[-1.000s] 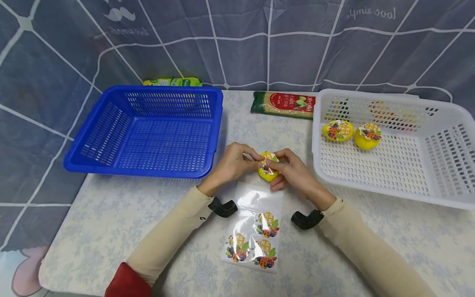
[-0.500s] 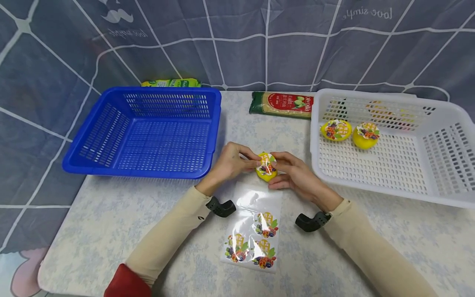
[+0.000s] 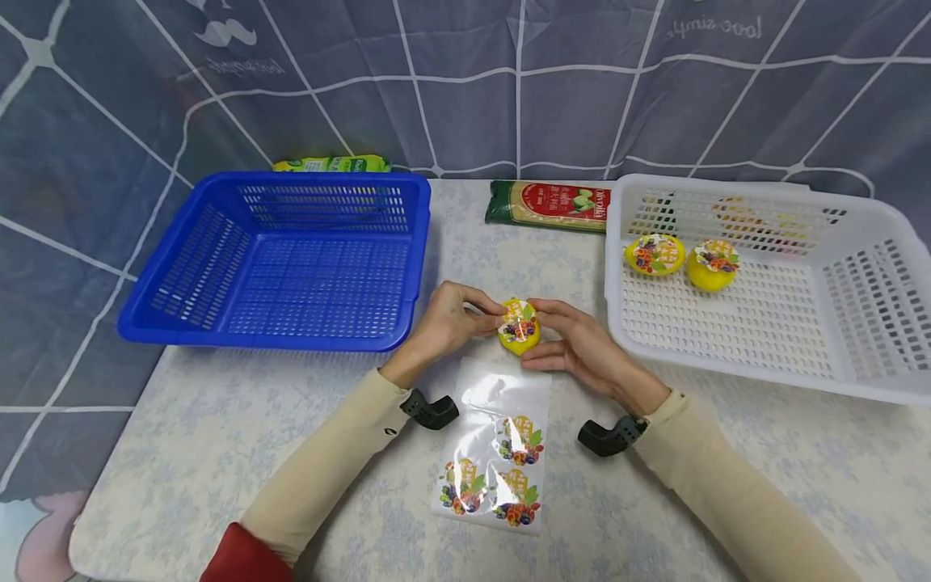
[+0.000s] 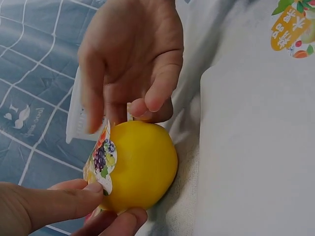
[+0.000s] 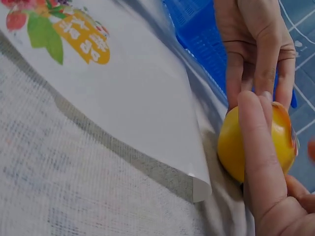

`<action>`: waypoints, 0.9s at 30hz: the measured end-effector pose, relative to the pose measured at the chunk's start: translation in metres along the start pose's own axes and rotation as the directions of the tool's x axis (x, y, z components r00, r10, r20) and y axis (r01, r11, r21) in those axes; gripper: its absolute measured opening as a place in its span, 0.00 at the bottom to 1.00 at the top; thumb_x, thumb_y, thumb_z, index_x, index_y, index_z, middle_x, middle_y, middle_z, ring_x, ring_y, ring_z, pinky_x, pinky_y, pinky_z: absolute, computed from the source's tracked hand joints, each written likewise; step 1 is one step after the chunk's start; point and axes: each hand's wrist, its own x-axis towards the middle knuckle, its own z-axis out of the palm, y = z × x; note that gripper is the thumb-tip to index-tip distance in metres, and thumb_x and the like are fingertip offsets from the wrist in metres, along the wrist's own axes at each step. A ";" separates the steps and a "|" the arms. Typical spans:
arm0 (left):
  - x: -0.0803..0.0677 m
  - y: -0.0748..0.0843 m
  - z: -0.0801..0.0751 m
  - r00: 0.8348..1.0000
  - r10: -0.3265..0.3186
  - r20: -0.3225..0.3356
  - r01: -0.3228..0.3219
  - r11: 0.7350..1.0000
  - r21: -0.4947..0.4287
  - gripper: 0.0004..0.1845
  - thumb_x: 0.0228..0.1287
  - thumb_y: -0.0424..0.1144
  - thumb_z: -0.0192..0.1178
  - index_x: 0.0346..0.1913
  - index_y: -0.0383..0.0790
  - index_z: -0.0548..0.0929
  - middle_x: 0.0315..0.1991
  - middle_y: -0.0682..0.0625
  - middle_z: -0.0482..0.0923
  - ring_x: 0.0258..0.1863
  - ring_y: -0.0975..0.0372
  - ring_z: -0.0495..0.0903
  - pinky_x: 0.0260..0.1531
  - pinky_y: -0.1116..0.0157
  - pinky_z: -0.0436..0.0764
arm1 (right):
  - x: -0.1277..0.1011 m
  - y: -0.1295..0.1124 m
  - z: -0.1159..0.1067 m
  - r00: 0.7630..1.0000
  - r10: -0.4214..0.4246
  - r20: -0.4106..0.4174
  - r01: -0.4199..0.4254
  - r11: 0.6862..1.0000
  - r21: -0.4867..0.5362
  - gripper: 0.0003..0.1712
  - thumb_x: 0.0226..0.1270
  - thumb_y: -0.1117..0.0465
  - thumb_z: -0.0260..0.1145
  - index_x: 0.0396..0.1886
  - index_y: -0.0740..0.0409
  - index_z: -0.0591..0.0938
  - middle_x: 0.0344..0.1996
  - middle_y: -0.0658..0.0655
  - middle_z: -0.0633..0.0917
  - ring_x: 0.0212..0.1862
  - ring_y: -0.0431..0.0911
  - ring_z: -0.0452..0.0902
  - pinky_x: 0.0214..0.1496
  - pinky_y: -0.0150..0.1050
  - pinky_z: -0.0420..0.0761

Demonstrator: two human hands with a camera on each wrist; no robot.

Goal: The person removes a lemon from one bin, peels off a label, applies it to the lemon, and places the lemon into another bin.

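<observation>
Two yellow fruits (image 3: pixel 655 255) (image 3: pixel 711 266) with fruit stickers already on them lie in the white basket (image 3: pixel 735 356) at the right, and a third yellow fruit (image 3: pixel 520 327) sits on the bench (image 3: pixel 218 436) between the two hands, its sticker (image 3: pixel 520 319) already on its top face; judging by that, the labelling of this one looks nearly finished; three stickers remain on the sticker sheet (image 3: pixel 497 449) lying just before the hands, and the blue basket (image 3: pixel 291 259) at the left holds nothing; the left hand (image 3: pixel 445 319) has its grip closed on the fruit, thumb and fingertips (image 4: pixel 93 189) pinching it at the sticker's edge; the right hand (image 3: pixel 578 343) holds the other side, fingers (image 5: pixel 261 147) curled against the fruit's flank, so both grips are clamped on it; a red-and-green packet (image 3: pixel 549 206) lies at the back of the bench, well apart from the hands.
</observation>
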 end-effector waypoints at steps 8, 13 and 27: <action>-0.002 0.001 -0.001 1.000 -0.006 -0.016 0.006 1.000 -0.002 0.05 0.56 0.22 0.68 0.37 0.26 0.88 0.36 0.38 0.86 0.30 0.56 0.87 0.34 0.62 0.85 | 0.003 0.001 0.006 0.999 -0.048 -0.022 0.046 0.997 -0.057 0.33 0.75 0.67 0.57 0.74 0.63 0.55 0.68 0.65 0.63 0.33 0.48 0.83 0.46 0.45 0.84; -0.001 -0.001 0.000 0.999 -0.042 -0.013 0.040 0.994 -0.102 0.06 0.58 0.20 0.64 0.39 0.23 0.87 0.38 0.35 0.85 0.30 0.57 0.87 0.36 0.61 0.85 | 0.003 0.002 0.003 0.998 -0.065 0.006 0.065 0.995 -0.071 0.33 0.75 0.68 0.55 0.75 0.64 0.54 0.68 0.67 0.62 0.34 0.48 0.83 0.47 0.45 0.84; -0.012 -0.004 0.006 0.999 0.040 -0.021 -0.040 0.999 0.033 0.09 0.61 0.27 0.66 0.44 0.30 0.82 0.38 0.40 0.82 0.33 0.51 0.86 0.32 0.63 0.85 | -0.003 0.005 0.005 0.996 -0.087 -0.024 0.080 0.977 -0.196 0.33 0.75 0.66 0.55 0.74 0.65 0.55 0.64 0.68 0.67 0.31 0.43 0.81 0.38 0.37 0.84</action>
